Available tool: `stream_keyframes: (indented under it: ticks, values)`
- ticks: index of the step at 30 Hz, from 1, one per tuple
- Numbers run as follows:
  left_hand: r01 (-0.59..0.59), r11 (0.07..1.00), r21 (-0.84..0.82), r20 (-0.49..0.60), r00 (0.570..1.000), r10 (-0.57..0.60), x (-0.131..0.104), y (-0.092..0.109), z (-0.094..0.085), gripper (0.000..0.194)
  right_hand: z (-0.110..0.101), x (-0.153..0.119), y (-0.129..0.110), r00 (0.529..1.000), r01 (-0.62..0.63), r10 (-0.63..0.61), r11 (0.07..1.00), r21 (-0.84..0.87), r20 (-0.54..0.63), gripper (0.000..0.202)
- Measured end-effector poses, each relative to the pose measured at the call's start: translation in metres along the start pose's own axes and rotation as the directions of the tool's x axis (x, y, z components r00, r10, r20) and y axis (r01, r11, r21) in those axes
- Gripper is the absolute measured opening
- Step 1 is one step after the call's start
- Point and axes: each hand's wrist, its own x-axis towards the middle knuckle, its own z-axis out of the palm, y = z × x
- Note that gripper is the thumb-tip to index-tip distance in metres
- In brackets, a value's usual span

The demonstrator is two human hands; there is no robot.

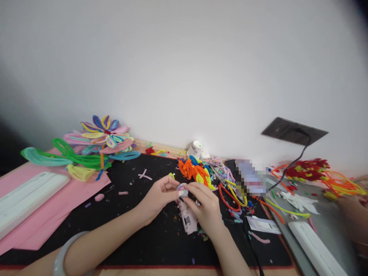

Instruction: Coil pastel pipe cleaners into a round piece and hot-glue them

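Note:
My left hand (158, 195) and my right hand (207, 205) meet over the black mat (126, 230), fingertips pinched on a small pastel fuzzy piece (181, 188) that looks like curled pipe cleaner. Fingers cover part of it, so its full shape is hidden. Just below lies a pale pink device (188, 221) with a small dark window, partly behind my right hand. Beyond my hands sits a bundle of orange pipe cleaner loops (186, 168). A crossed pair of lilac pipe cleaner bits (145, 175) and a pink fuzzy ball (99, 197) rest left of them.
Pipe cleaner flowers (106, 132) and pink sheets (57, 230) under a white case (31, 195) are at left. A white cup (196, 148) stands by the wall. Rightward are a blurred phone (251, 178), a black cable (296, 159), another white case (316, 249) and another person's hand (355, 214).

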Motion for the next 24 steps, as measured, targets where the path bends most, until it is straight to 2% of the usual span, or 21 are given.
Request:
stream_keyframes:
  ticks: [16, 24]
  values:
    - [0.019, 1.0, 0.009, -0.005, 1.0, -0.019, -0.0011, 0.0009, 0.0001, 0.03, -0.001, 0.0023, -0.0015, 1.0, -0.019, 0.019, 1.0, 0.008, -0.019, 0.019]
    - [0.019, 0.999, -0.045, 0.0, 1.0, -0.019, -0.0007, 0.0004, -0.0003, 0.026, -0.0025, 0.0016, -0.0007, 1.0, -0.016, 0.017, 1.0, 0.021, -0.003, 0.021]
